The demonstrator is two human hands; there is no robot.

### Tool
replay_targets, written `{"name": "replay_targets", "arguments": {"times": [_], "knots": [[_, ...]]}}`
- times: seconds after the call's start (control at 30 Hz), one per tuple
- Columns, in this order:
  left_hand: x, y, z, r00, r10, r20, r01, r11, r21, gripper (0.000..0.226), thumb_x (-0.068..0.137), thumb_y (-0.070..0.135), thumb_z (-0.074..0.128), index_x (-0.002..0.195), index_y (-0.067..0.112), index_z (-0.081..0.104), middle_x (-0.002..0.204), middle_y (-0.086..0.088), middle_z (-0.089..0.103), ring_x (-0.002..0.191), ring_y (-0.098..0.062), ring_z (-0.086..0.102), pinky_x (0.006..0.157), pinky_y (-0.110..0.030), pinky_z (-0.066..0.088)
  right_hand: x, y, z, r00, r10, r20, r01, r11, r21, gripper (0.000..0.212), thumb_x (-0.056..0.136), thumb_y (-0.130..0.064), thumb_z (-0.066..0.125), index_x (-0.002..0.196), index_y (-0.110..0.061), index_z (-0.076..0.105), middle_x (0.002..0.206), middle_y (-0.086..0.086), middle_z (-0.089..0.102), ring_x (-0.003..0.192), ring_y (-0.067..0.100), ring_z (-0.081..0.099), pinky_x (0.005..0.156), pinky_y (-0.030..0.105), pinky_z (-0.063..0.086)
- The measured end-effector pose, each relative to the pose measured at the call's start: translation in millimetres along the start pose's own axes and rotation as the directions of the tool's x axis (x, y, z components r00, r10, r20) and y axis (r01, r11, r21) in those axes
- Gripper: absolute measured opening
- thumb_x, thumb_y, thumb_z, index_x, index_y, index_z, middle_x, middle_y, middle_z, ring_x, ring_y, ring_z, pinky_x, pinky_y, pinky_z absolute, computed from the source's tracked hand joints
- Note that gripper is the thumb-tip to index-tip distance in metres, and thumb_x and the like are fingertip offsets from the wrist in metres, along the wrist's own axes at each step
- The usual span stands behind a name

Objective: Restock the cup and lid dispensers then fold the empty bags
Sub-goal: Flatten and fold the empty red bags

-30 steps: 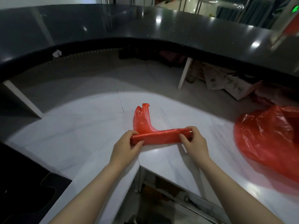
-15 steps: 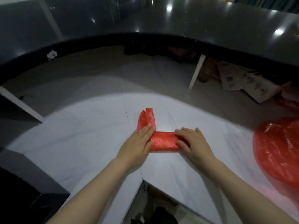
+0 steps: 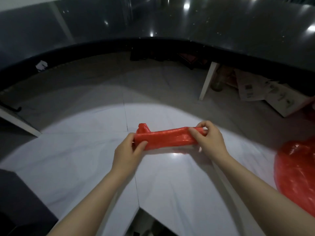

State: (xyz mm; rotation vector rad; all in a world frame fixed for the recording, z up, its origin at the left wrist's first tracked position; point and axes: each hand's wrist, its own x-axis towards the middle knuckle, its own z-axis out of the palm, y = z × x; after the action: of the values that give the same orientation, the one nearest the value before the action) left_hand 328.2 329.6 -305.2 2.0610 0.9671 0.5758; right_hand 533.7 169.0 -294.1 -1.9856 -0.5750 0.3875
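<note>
1. My left hand (image 3: pixel 127 150) grips the left end of the folded red bag (image 3: pixel 167 137); thumb on top, fingers curled beneath the strip.
2. My right hand (image 3: pixel 208 139) pinches the right end, fingers curled over the top edge, thumb pressed on the near face.
3. The bag is held stretched between both hands just above the white counter (image 3: pixel 76 159), near its seam. Whether its lower edge touches the surface, I cannot tell.
4. Contents: the strip lies flat and narrow; nothing shows inside it. A short twisted stub sticks up at its left end.
5. Material: thin glossy plastic, creased, translucent red, with light glinting along the folds.
6. A second red bag (image 3: pixel 296 178) lies loose and puffed on the counter at my right, wrinkled and shiny. Its contents cannot be made out.
7. The counter is smooth, pale, faintly veined and reflective; a dark curved upper ledge (image 3: pixel 221 23), speckled and polished, runs behind it.
</note>
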Motion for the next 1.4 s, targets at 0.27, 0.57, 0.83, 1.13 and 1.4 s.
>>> {"name": "replay_targets", "arguments": {"times": [0.27, 0.57, 0.83, 1.13, 1.4], "knots": [[0.0, 11.6, 22.1, 0.968, -0.158, -0.192, 0.152, 0.987, -0.046, 0.032, 0.086, 0.034, 0.064, 0.109, 0.045, 0.045, 0.093, 0.023, 0.059, 0.082, -0.002, 0.059, 0.064, -0.020, 0.045, 35.8, -0.3, 28.9, 1.000, -0.001, -0.024, -0.013, 0.828, -0.560, 0.032, 0.092, -0.053, 0.041, 0.087, -0.024, 0.052, 0.084, 0.006, 0.065, 0.083, 0.032, 0.060, 0.065, 0.033, 0.037], [6.0, 9.3, 31.5, 0.925, 0.282, 0.252, -0.378, 0.733, 0.565, 0.067, 0.083, 0.004, 0.063, 0.144, 0.018, 0.039, 0.153, -0.006, 0.033, 0.141, -0.037, 0.026, 0.116, -0.046, 0.007, 14.5, 16.1, 22.9, 0.783, -0.454, 0.426, 0.622, 0.533, -0.574, 0.061, 0.091, -0.051, 0.050, 0.146, -0.035, 0.031, 0.158, -0.003, 0.023, 0.144, 0.022, 0.018, 0.114, 0.046, 0.017], [23.9, 25.0, 6.5, 0.906, 0.233, 0.354, -0.416, 0.647, 0.639, 0.072, 0.093, 0.061, 0.031, 0.153, 0.026, 0.011, 0.161, 0.001, 0.006, 0.148, -0.024, -0.002, 0.115, -0.041, -0.011, -0.1, 3.8, 5.8, 0.837, -0.266, 0.479, 0.500, 0.728, -0.469, 0.057, 0.097, -0.050, 0.039, 0.149, -0.041, 0.018, 0.160, -0.013, -0.003, 0.147, 0.016, -0.009, 0.116, 0.045, -0.001], [-38.6, 76.4, 19.9, 0.728, 0.507, 0.462, -0.679, 0.626, 0.382, 0.078, 0.091, 0.050, 0.049, 0.151, 0.031, 0.004, 0.156, 0.013, -0.006, 0.142, -0.009, -0.018, 0.110, -0.027, -0.023, -132.5, 19.4, -88.4, 0.990, -0.135, 0.045, 0.140, 0.865, -0.482, 0.049, 0.094, -0.029, 0.056, 0.142, -0.028, 0.043, 0.159, -0.007, 0.017, 0.147, 0.012, 0.012, 0.116, 0.030, 0.020], [-123.3, 108.4, 74.8, 0.598, 0.553, 0.581, -0.748, 0.645, 0.157, 0.076, 0.093, 0.048, 0.046, 0.152, 0.029, 0.002, 0.159, 0.008, -0.005, 0.146, -0.012, -0.011, 0.113, -0.030, -0.015, -287.5, 51.9, -181.9, 0.892, -0.178, -0.416, -0.136, 0.771, -0.622, 0.043, 0.074, -0.005, 0.076, 0.114, -0.013, 0.065, 0.136, 0.010, 0.050, 0.124, 0.030, 0.047, 0.103, 0.040, 0.040]]}}
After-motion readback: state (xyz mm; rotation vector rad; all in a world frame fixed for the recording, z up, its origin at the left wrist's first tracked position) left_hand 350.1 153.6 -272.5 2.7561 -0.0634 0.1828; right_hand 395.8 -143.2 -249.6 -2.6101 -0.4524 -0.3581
